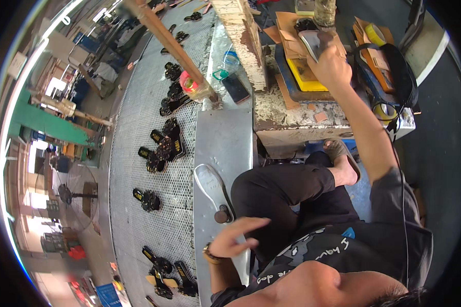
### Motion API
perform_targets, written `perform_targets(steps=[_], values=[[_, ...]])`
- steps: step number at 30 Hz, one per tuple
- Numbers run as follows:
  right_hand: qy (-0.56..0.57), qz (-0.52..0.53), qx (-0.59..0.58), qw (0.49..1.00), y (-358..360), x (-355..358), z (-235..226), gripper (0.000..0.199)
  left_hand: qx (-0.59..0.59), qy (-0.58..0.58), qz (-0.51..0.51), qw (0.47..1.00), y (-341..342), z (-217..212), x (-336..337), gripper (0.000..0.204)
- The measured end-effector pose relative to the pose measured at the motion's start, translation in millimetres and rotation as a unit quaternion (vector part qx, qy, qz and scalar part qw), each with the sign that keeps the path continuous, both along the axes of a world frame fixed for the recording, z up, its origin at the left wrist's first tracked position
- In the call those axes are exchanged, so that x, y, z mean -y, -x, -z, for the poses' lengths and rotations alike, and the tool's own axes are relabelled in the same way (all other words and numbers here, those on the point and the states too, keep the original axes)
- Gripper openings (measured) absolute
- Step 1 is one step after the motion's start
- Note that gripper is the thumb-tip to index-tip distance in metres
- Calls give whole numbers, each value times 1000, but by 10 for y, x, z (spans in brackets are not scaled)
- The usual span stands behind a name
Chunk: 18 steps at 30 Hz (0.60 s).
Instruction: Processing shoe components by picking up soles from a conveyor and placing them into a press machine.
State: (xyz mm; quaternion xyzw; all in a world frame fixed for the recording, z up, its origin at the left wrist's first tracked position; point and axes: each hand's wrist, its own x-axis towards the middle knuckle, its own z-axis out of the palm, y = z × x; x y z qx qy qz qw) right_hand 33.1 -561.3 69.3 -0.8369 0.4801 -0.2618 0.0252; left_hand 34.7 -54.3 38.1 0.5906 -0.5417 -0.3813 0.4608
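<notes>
My right hand (333, 64), reaching out at the upper right, is closed on a grey sole-shaped piece (310, 45) with a dark rim. A brownish part shows by its fingertips, and a black strappy shape lies just beyond. Below the piece are brown cardboard and a yellow tray (306, 77). My left hand (235, 239), with a band on its wrist, hovers near the metal ledge with fingers apart and nothing in them. Nearest to it on the ledge lies a pale shoe sole-shaped plate (208, 181) with a round brown knob (222, 215) at its lower end.
Black sandals (165, 146) lie scattered along a perforated conveyor (123, 169) on the left. A phone (235, 89) rests near a wooden post (169, 41) with pink tape (188, 82). Tape rolls and a black bag (402, 77) sit at the right of the worn bench (276, 120).
</notes>
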Motion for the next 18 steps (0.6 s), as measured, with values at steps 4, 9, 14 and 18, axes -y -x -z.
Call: perform_targets(steps=[4, 9, 14, 18], values=[[-21, -5, -69, 997, -8, -33, -106, 71, 58, 44, -361, 930, -1056, 449, -487, 30], [124, 24, -107, 986, -84, -121, -12, 80, 353, -92, -664, 653, -2855, 1761, -997, 78], [256, -46, 83, 962, 21, -41, 210, 75, 237, -320, -802, 446, -3638, 1987, -957, 93], [233, -62, 99, 965, 34, 34, 72, 72, 233, -362, -819, 380, -3676, 1972, -631, 100]])
